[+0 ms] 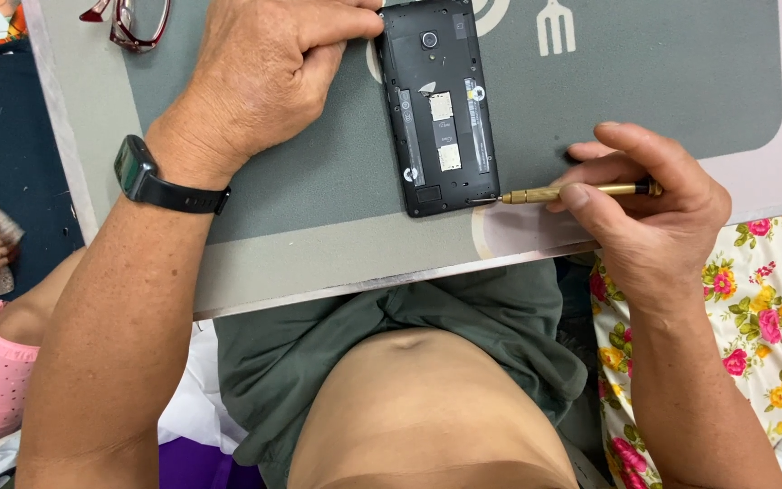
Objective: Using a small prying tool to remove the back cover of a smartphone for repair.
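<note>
— Where does the phone (443,104) lie?

— Flat on the grey mat (319,181) on the bench (337,272), back cover off, its long axis running twelve to six. The camera end is at twelve, the bottom edge at six, nearest the person.

— And the hands?

— The left hand (269,77) sits at nine o'clock from the phone, curled, its fingertips pressing the upper left corner to steady it. The right hand (649,204) is at about four o'clock from the phone, pinching a brass screwdriver (581,192) between thumb and fingers.

— Which way does the tool point?

— Its shaft lies three to nine, crosswise to the phone's length, and the tip meets the phone's bottom right corner. I cannot make out a screw head there.

— So which hand is closer to that corner?

— The right; the left holds the far end.

— Anything else close by?

— Red-rimmed glasses (128,23) at eleven o'clock, well apart from the phone.
</note>
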